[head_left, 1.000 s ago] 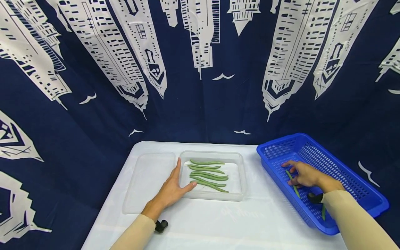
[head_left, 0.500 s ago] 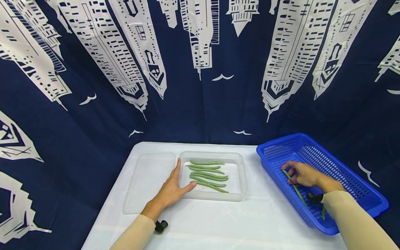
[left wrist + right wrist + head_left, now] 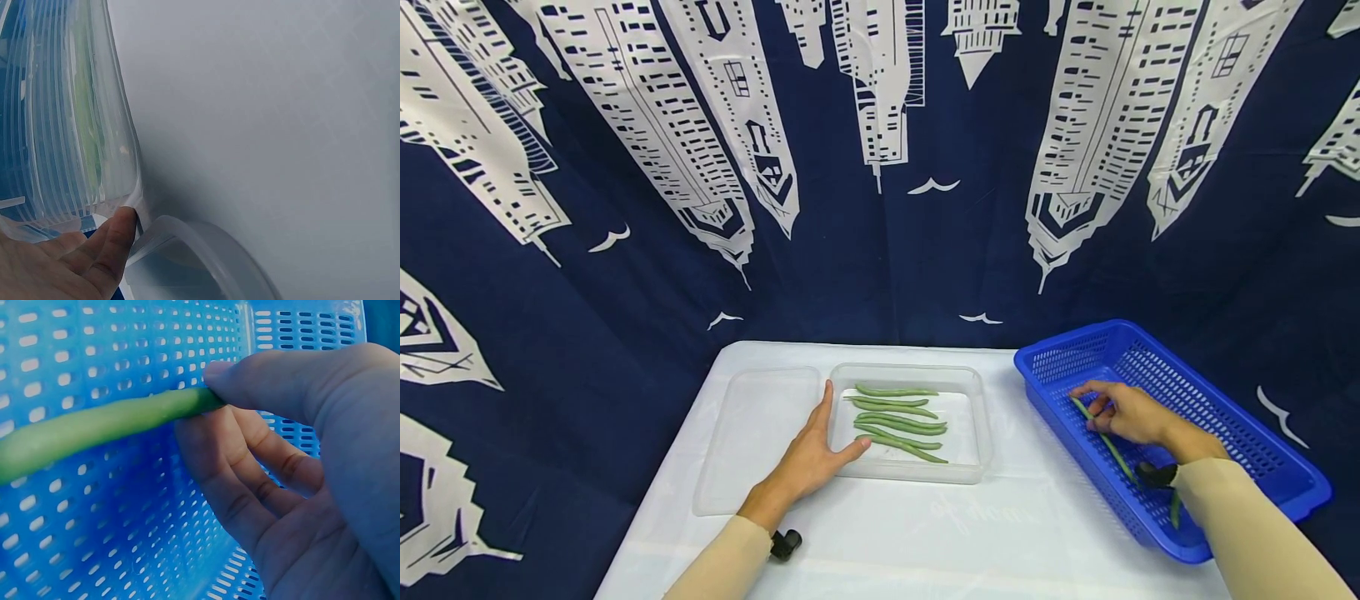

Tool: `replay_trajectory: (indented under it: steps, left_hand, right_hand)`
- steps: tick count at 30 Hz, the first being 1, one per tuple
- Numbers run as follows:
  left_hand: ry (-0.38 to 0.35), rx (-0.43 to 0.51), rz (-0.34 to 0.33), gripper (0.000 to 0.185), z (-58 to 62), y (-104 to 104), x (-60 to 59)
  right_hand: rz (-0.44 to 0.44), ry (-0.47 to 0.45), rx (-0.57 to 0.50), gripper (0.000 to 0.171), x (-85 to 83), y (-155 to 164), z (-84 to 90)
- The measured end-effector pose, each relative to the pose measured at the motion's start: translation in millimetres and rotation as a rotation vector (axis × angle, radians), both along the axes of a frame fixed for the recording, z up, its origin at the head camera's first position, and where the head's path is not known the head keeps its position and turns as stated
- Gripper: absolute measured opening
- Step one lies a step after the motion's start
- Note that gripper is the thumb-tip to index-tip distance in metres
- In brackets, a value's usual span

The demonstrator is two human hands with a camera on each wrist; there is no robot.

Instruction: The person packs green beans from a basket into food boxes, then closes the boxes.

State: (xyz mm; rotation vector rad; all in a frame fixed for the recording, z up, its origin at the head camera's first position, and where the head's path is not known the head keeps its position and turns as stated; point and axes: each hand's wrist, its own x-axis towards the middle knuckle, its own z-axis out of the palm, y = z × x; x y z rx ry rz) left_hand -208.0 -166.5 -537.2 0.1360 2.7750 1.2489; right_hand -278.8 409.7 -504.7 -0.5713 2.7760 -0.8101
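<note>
At lower right, the right hand (image 3: 1126, 414) pinches a green bean (image 3: 1105, 442) inside the blue basket (image 3: 1285, 475), its lower end hidden behind the wrist; the bean has risen since. The left hand (image 3: 811, 457) stays flat, fingers relaxed, against the clear container (image 3: 977, 417) at centre.

Looks like a staged recording setup rather than a real kitchen: a navy backdrop curtain (image 3: 880, 167) printed with white skyscrapers hangs all round a small table (image 3: 925, 533) covered in plain white, way beyond the fingertips, hiding the room itself
</note>
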Motion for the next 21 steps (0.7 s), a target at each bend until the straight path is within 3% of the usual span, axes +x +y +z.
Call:
replay_trajectory:
  steps: [13, 21]
  left_hand:
    - [0.011, 0.004, -0.003, 0.130, -0.6, 0, -0.1]
    - [0.025, 0.005, -0.006, 0.130, 0.7, 1, 1.7]
  right_hand:
    - [-0.004, 0.094, -0.034, 0.049, 4.2, -7, 9.4]
    - [0.005, 0.160, -0.006, 0.048, 6.9, -18, 26.3]
